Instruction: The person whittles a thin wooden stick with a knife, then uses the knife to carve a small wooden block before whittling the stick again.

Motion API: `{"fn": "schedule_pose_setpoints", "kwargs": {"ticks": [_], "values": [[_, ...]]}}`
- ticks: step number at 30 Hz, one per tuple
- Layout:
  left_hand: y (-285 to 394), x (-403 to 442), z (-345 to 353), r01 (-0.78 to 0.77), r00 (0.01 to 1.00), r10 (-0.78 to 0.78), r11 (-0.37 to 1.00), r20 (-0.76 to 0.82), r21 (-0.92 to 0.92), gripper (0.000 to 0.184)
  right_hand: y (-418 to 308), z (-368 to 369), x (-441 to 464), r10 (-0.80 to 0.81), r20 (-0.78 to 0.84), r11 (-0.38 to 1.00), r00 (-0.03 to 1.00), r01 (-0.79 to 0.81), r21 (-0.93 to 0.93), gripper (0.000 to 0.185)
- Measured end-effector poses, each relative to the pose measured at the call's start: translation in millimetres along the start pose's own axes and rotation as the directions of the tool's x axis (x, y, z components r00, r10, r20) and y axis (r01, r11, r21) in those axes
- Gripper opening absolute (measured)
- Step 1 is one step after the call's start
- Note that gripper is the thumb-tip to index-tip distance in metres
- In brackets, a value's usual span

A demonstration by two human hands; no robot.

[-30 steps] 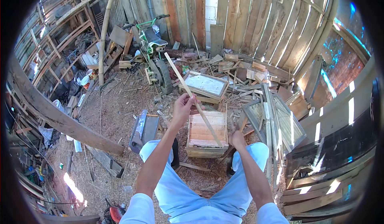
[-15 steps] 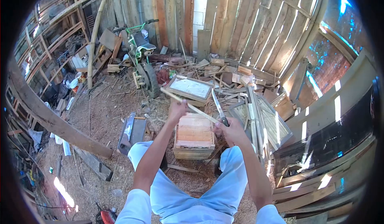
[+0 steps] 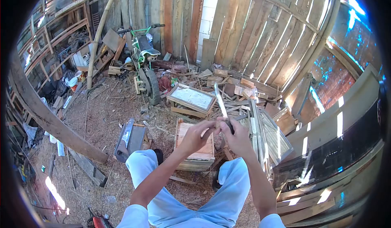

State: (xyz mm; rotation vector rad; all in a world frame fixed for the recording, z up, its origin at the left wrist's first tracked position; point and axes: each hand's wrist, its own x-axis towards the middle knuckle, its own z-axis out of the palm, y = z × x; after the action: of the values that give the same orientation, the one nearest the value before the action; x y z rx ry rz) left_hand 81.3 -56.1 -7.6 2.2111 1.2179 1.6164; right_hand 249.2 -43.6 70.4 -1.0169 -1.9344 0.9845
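Observation:
My right hand (image 3: 235,137) is wrapped round the dark handle of a knife (image 3: 220,100), whose long blade points up and away. Close beside it, almost touching at the fingertips, is my left hand (image 3: 198,136) with its fingers curled together. Whatever the left fingers pinch is hidden or too small to make out. Below both hands, between my knees, stands a wooden box (image 3: 194,163) with a pale plank top, partly covered by my left hand.
Beyond the box lies a framed panel (image 3: 189,94). A dark low stool-like object (image 3: 132,140) stands left of my knee. Long wood strips (image 3: 257,130) lean at the right by a slatted frame (image 3: 277,136). A small green motorbike (image 3: 146,61) stands behind, near scrap wood.
My left hand has moved right and down to meet my right hand. The thin wooden strip that spanned both hands no longer shows clearly. The knife is now more upright.

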Motion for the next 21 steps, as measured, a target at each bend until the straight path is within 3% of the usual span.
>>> {"fn": "schedule_pose_setpoints", "kwargs": {"ticks": [1, 2, 4, 7, 9, 11, 12, 15, 17, 19, 21], "values": [[-1.8, 2.0, -4.8, 0.033, 0.999, -0.035, 0.999, -0.035, -0.039, 0.026, 1.4, 4.0, 0.8, -0.098, -0.016, 0.994, 0.995, 0.099, 0.046, 0.028], [-3.3, 2.6, -9.5, 0.067, 0.995, -0.072, 0.995, -0.070, -0.078, 0.024, 2.4, 7.4, 1.5, -0.099, -0.005, 0.994, 0.995, 0.099, 0.049, 0.028], [-4.6, 2.7, -14.7, 0.106, 0.988, -0.115, 0.991, -0.106, -0.083, 0.022, 4.4, 14.1, 2.3, -0.018, -0.014, 0.990, 1.000, 0.020, 0.142, 0.029], [-6.1, -0.9, -15.4, 0.178, 0.972, -0.190, 0.979, -0.139, -0.097, 0.015, 3.7, 25.2, 2.5, 0.021, -0.055, 0.992, 0.998, -0.014, 0.124, 0.029], [-10.8, -8.4, -10.6, 0.278, 0.934, -0.329, 0.914, -0.138, -0.296, 0.019, -5.3, 29.3, -1.8, 0.115, -0.029, 0.990, 0.993, -0.112, 0.088, 0.029], [-14.9, -16.9, -6.6, 0.241, 0.944, -0.293, 0.926, -0.151, -0.290, 0.022, -9.3, 34.9, -1.6, -0.121, -0.087, 0.991, 0.989, 0.116, -0.061, 0.031], [-15.4, -17.5, -6.2, 0.197, 0.953, -0.250, 0.940, -0.170, -0.279, 0.025, -12.3, 34.8, -3.0, 0.007, -0.028, 0.998, 1.000, -0.008, -0.062, 0.033], [-12.7, -21.0, -9.0, 0.177, 0.966, -0.207, 0.967, -0.153, -0.185, 0.029, -14.3, 41.0, -5.8, 0.019, -0.004, 0.995, 1.000, -0.019, -0.094, 0.033], [-10.0, -24.5, -6.8, 0.251, 0.927, -0.313, 0.927, -0.207, -0.280, 0.026, -14.5, 43.5, -8.0, 0.099, 0.052, 0.993, 0.994, -0.095, -0.071, 0.033], [-13.7, -30.8, -11.2, 0.214, 0.957, -0.237, 0.966, -0.166, -0.144, 0.034, -6.4, 49.9, -12.2, 0.126, 0.111, 0.991, 0.986, -0.131, 0.035, 0.034], [-14.3, -38.0, -15.4, 0.234, 0.959, -0.246, 0.967, -0.137, -0.098, 0.040, -6.6, 52.2, -15.9, 0.099, 0.125, 0.994, 0.987, -0.103, 0.024, 0.036]]}}
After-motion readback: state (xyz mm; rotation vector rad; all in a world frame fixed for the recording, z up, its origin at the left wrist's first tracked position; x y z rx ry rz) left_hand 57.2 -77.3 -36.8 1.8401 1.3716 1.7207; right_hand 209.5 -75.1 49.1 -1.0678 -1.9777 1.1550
